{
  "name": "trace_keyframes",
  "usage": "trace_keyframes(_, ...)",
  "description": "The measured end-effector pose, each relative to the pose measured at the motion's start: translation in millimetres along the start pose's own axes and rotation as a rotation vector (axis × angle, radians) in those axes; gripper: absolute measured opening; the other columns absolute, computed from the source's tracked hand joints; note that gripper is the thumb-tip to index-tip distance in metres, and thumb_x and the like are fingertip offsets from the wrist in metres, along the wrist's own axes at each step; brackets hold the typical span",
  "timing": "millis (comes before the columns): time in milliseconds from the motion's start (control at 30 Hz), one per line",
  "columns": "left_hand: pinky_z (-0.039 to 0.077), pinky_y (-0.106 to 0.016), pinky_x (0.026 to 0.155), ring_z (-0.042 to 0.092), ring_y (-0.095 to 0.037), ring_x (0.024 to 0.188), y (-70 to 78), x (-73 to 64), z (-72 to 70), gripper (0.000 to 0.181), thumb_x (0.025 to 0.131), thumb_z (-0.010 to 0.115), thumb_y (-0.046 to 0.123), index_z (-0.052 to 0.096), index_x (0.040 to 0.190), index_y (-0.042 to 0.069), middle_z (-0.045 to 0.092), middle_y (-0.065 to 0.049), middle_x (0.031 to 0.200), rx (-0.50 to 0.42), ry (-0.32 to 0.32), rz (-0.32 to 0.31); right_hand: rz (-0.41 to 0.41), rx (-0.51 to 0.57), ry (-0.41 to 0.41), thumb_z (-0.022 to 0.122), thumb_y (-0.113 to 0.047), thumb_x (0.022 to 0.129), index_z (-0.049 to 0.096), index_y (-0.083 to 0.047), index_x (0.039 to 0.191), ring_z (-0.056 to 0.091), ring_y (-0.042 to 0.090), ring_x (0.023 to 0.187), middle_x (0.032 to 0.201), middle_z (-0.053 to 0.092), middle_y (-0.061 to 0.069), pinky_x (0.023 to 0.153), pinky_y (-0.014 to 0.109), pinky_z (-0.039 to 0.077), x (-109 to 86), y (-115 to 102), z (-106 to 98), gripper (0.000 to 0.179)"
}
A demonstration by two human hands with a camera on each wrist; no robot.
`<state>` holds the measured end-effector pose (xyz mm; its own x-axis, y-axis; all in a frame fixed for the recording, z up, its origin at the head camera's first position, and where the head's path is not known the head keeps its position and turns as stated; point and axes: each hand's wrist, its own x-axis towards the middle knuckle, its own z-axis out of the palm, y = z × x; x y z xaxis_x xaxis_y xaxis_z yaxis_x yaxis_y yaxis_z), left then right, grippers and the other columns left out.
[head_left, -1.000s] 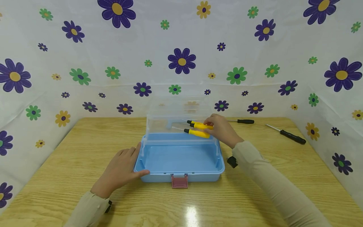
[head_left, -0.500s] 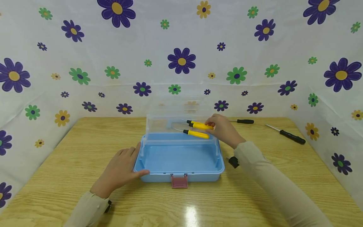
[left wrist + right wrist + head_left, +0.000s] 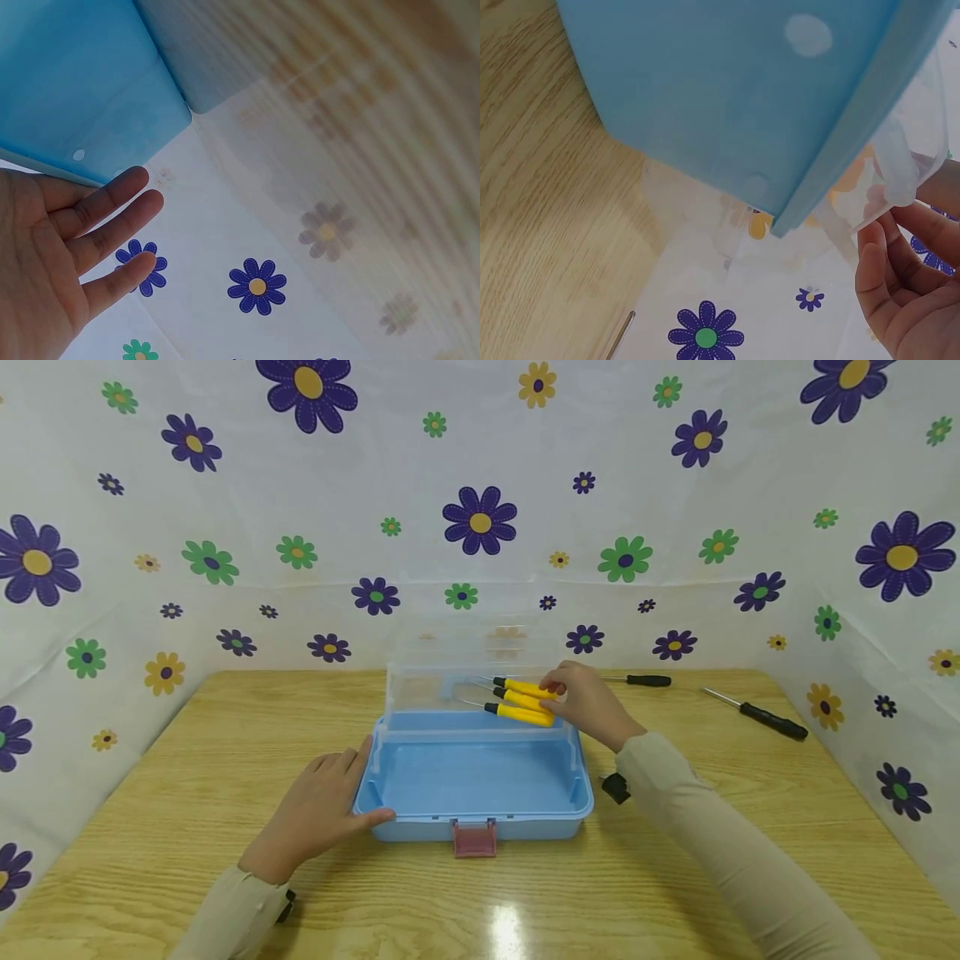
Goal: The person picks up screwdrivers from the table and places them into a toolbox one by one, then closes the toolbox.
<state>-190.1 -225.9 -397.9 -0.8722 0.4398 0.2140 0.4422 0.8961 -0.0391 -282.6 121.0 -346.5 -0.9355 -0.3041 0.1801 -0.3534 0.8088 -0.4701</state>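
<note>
Three yellow-handled screwdrivers [image 3: 522,715] lie side by side in the clear plastic part [image 3: 420,693] raised over the back of the blue box [image 3: 540,831], shafts leftward and handles rightward, probably so the handle ends sit within my right hand's [image 3: 588,697] reach. That hand has finger and thumb closed in a pinch at the handle ends of the two rear ones; I can't tell which is truly between them. My left hand [image 3: 318,797] is extended, fingers loose along the box's left wall, thumb over the front rim, gripping nothing, seemingly to keep the box from sliding. The pink latch [image 3: 475,841] hangs undone at the front. Two black-handled screwdrivers [image 3: 774,721] lie on the surface [image 3: 225,760] to my right, well apart from my left hand.
</note>
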Motion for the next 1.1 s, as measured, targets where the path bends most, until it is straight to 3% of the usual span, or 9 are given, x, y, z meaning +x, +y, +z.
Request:
trace_keyframes(700, 0.042, -0.053, 0.099, 0.056, -0.038, 0.113, 2.8, 0.2, -3.5, 0.101, 0.079, 0.055, 0.068, 0.032, 0.142, -0.007, 0.058, -0.022, 0.124, -0.021, -0.031, -0.022, -0.035, 0.093, 0.017, 0.068, -0.018, 0.086, 0.061, -0.002, 0.116, 0.058, 0.026, 0.099, 0.110, 0.063, 0.014, 0.088, 0.039, 0.052, -11.8, 17.5, -14.6, 0.034)
trace_keyframes(1100, 0.042, -0.053, 0.098, 0.056, -0.038, 0.113, 1.5, 0.9, -1.3, 0.102, 0.078, 0.054, 0.070, 0.032, 0.143, -0.007, 0.058, -0.022, 0.124, -0.011, -0.031, -0.028, -0.122, 0.146, 0.062, 0.069, -0.016, 0.085, 0.059, 0.000, 0.119, 0.060, 0.029, 0.099, 0.108, 0.064, 0.016, 0.087, 0.044, 0.052, -28.0, 45.9, -36.0, 0.039)
